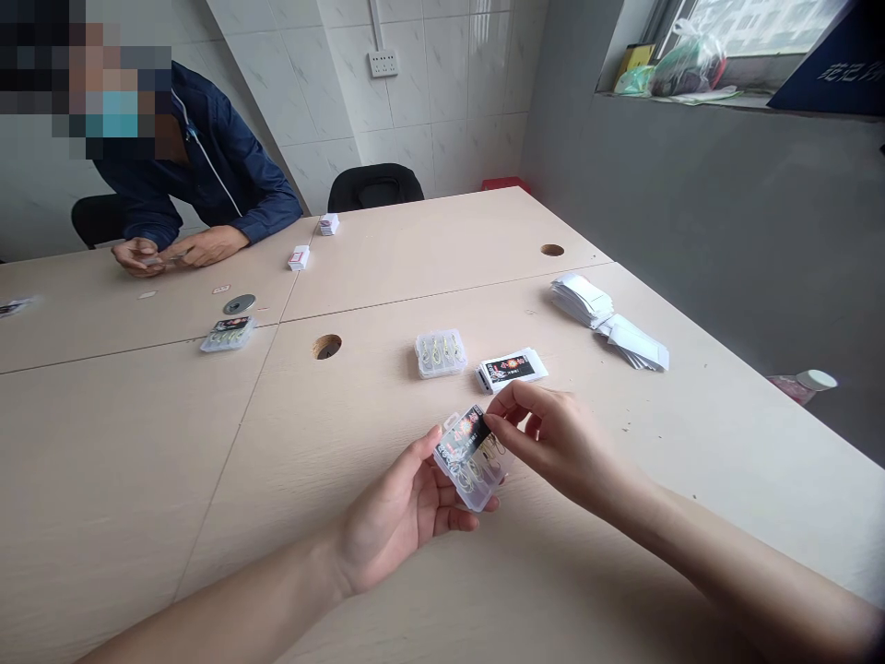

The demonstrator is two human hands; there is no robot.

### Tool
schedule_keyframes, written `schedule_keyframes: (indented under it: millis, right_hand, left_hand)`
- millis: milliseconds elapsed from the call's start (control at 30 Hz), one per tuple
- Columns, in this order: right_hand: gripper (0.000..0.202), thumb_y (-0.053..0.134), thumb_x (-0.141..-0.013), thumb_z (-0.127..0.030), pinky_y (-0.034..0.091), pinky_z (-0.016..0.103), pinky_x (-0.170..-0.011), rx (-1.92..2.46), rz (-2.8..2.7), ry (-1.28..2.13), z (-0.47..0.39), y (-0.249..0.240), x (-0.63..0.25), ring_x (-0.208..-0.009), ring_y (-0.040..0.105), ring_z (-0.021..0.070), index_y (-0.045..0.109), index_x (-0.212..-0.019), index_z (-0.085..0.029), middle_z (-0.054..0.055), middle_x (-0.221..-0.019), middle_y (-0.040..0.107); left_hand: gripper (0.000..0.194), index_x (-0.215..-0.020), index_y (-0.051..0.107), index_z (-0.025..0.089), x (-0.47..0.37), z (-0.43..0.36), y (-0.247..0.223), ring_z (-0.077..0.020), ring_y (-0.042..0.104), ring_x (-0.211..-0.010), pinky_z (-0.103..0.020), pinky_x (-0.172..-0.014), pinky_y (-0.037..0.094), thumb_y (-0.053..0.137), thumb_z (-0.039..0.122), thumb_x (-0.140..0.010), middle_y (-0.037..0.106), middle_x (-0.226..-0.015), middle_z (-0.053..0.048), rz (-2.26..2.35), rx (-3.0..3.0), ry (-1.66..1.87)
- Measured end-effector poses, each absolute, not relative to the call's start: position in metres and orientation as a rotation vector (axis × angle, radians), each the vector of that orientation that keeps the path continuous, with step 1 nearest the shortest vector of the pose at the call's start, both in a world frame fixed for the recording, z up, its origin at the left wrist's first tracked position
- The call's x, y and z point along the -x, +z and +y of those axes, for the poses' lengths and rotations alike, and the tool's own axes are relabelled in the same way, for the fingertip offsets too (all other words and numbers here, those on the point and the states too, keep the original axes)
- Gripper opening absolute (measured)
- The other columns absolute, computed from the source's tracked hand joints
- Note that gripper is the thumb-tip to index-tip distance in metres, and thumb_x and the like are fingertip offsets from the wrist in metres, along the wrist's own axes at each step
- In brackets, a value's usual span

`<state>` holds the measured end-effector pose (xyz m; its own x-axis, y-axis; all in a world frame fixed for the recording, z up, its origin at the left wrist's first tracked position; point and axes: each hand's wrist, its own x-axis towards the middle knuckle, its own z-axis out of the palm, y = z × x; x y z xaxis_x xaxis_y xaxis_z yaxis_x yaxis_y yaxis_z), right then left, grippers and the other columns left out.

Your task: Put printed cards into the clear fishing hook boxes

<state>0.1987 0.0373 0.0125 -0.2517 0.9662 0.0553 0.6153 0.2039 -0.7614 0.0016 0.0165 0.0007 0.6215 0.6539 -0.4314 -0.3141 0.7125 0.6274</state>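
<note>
A clear plastic box of fish hooks point(476, 487) rests tilted in my left hand point(411, 503), thumb on its near left edge and fingers beneath. Across the upper part of its lid lies a black printed label point(462, 437). My right hand point(553, 429) pinches the label's right corner between thumb and forefinger; whether that corner is stuck down I cannot tell. Just beyond my hands are a small stack of the same labels point(513, 369) and another clear hook box point(441, 353), shut and without a label on top.
White paper stacks point(581, 300) lie to the right on the table point(277, 516). A labelled box point(230, 334) sits left, near a metal disc point(239, 304). Small white packs point(299, 257) stand farther back. Across the table sits a person in a blue jacket point(228, 148), hands together.
</note>
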Motion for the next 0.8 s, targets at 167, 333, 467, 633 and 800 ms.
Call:
schedule_keyframes:
  millis: [167,333,467,633,800]
  right_hand:
    - [0.008,0.053,-0.085,-0.021,0.044,0.025,-0.051,1.468,-1.935,0.845,0.0372,0.0128,-0.1983,-0.059,0.059,0.0111,0.059,-0.079,-0.023,-0.004,-0.073,0.067]
    - [0.008,0.054,-0.083,-0.019,0.043,0.024,-0.051,1.452,-1.928,0.845,0.0366,0.0119,-0.1978,-0.059,0.058,0.0107,0.059,-0.078,-0.023,-0.004,-0.073,0.067]
    - [0.008,0.054,-0.083,-0.019,0.043,0.024,-0.050,1.448,-1.922,0.849,0.0361,0.0117,-0.1980,-0.059,0.058,0.0107,0.059,-0.078,-0.023,-0.004,-0.073,0.067]
    - [0.008,0.055,-0.083,-0.020,0.043,0.024,-0.051,1.457,-1.921,0.857,0.0368,0.0125,-0.1984,-0.059,0.058,0.0111,0.059,-0.077,-0.023,-0.003,-0.073,0.067]
    - [0.009,0.054,-0.085,-0.022,0.044,0.024,-0.051,1.446,-1.912,0.900,0.0381,0.0111,-0.1996,-0.059,0.058,0.0114,0.061,-0.079,-0.023,-0.003,-0.073,0.067]
  left_hand:
    - [0.047,-0.116,0.061,0.013,-0.0021,0.0164,0.0018,-0.0227,0.063,-0.092,-0.030,-0.074,0.046,0.035,0.048,-0.097,0.067,-0.109,-0.017,0.697,-0.540,0.585]
    - [0.047,-0.116,0.061,0.013,-0.0016,0.0160,0.0021,-0.0227,0.062,-0.092,-0.031,-0.075,0.046,0.035,0.047,-0.097,0.067,-0.108,-0.017,0.704,-0.539,0.582]
    - [0.048,-0.115,0.061,0.013,-0.0018,0.0160,0.0021,-0.0228,0.062,-0.093,-0.031,-0.075,0.045,0.034,0.048,-0.097,0.067,-0.108,-0.017,0.702,-0.544,0.581]
    - [0.049,-0.116,0.061,0.013,-0.0019,0.0158,0.0020,-0.0228,0.062,-0.091,-0.031,-0.074,0.045,0.034,0.048,-0.097,0.067,-0.108,-0.017,0.700,-0.536,0.585]
    - [0.050,-0.119,0.060,0.014,-0.0013,0.0157,0.0013,-0.0222,0.063,-0.088,-0.030,-0.072,0.045,0.035,0.050,-0.096,0.068,-0.106,-0.017,0.723,-0.513,0.587]
